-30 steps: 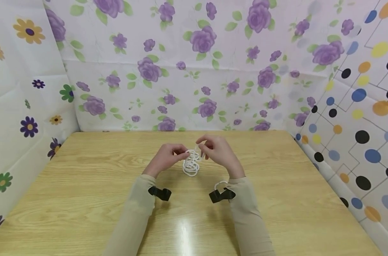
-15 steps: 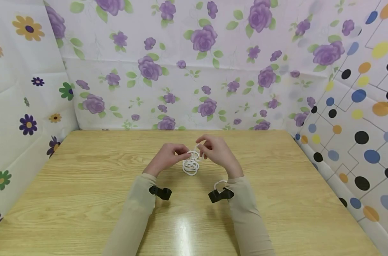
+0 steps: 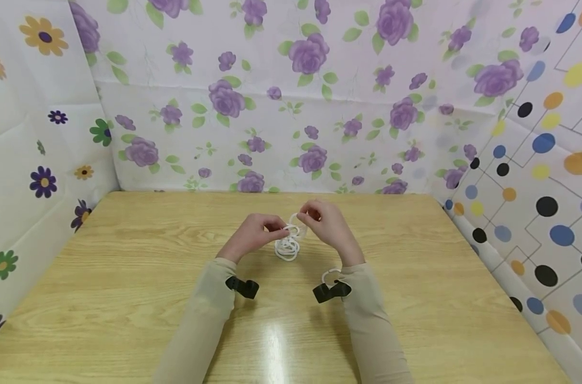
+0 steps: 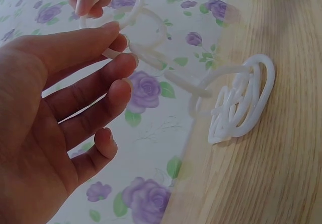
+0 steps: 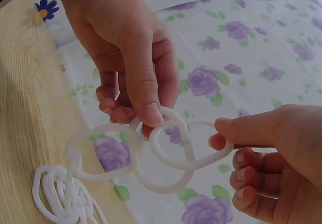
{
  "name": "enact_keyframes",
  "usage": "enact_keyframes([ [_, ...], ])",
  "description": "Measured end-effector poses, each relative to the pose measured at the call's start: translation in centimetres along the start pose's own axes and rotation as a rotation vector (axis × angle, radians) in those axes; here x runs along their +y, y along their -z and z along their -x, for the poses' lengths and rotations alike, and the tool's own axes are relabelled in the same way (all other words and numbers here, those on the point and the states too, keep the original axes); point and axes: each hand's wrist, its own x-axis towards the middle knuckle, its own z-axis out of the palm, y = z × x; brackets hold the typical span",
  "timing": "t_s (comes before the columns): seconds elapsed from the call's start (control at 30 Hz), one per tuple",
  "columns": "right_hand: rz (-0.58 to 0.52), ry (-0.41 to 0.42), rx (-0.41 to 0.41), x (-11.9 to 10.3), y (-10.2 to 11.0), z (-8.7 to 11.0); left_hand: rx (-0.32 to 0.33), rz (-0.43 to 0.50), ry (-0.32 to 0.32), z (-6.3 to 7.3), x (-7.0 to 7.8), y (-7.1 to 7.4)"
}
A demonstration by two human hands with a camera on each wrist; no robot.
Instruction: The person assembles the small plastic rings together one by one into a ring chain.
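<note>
Both hands hold a chain of linked white plastic rings over the middle of the table. My left hand (image 3: 258,234) pinches one ring (image 5: 163,188) between thumb and forefinger, its other fingers loosely bent. With thumb and forefinger my right hand (image 3: 325,226) pinches the neighbouring ring (image 5: 204,162), which overlaps the left hand's ring in the right wrist view. From the left hand the chain runs through another ring (image 5: 75,138) down to a heap of white rings (image 3: 287,249) on the wood. In the left wrist view the heap (image 4: 241,100) stands beyond the left fingers.
A single white ring (image 3: 330,274) lies by the right wrist, partly hidden behind the black wrist camera (image 3: 331,292). Another black camera (image 3: 242,288) is on the left wrist. The wooden table (image 3: 151,250) ends at a flowered cloth wall (image 3: 175,154); a dotted cloth (image 3: 526,213) rises at right.
The right hand has shifted slightly right, its fingers drawn closer together, and the ring in it now stretches toward the left hand instead of hanging. The left hand stays nearly still.
</note>
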Motion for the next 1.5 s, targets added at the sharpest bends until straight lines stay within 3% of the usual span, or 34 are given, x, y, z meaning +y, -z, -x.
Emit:
enact_keyframes([
  [0.53,-0.194,-0.156,-0.015,0.0,0.1,0.1,0.040,0.032,0.079,0.0,0.1,0.3],
  [0.8,-0.294,-0.196,-0.071,0.6,0.1,-0.1,0.083,0.086,0.069,0.0,0.0,0.5],
  [0.97,-0.313,-0.185,-0.116,1.0,-0.1,-0.2,0.124,0.096,0.069,0.1,0.2,0.8],
  [1.13,-0.255,-0.124,-0.189,1.4,-0.1,-0.1,0.146,0.088,0.074,0.1,0.2,0.8],
  [1.5,-0.213,-0.049,-0.280,1.9,-0.2,0.2,0.139,0.075,0.097,0.0,0.2,0.7],
])
